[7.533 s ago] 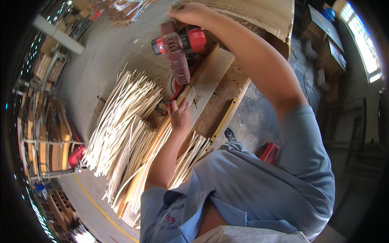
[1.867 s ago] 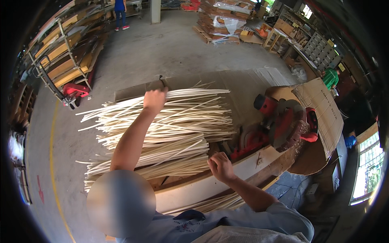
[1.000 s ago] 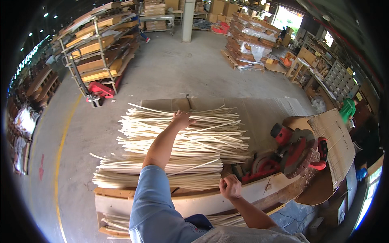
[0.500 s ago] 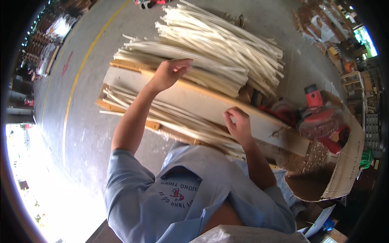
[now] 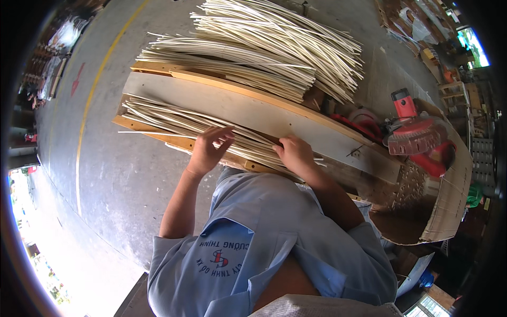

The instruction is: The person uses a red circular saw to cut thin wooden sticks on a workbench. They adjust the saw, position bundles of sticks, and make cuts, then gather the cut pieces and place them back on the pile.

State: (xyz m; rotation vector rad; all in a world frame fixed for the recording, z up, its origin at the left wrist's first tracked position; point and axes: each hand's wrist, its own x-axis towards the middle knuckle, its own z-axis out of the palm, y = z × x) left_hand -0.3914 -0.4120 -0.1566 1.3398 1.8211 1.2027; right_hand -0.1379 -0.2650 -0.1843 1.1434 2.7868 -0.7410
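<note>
A loose bundle of thin pale rods (image 5: 174, 117) lies along the near side of a long wooden workbench (image 5: 206, 96). My left hand (image 5: 210, 148) is at the middle of this bundle, its fingers loosely curled and apart, with no rod plainly gripped. Farther right, my right hand (image 5: 297, 153) closes over the rods toward their right end, thumb and fingers bent onto them. Some rod tips poke out past that hand. One rod sticks out farther left than the others.
Beyond the bench lie two big heaps of similar rods (image 5: 274, 37). A red power saw (image 5: 417, 138) stands at the bench's right end, beside a cut-open cardboard box (image 5: 449, 211) and scattered offcuts (image 5: 409, 195). A yellow line (image 5: 100, 74) crosses the concrete floor on the left.
My left hand has come back from beside the far heap to the near bundle. My right hand has lowered onto the rods from above the bench. The near bundle looks thicker.
</note>
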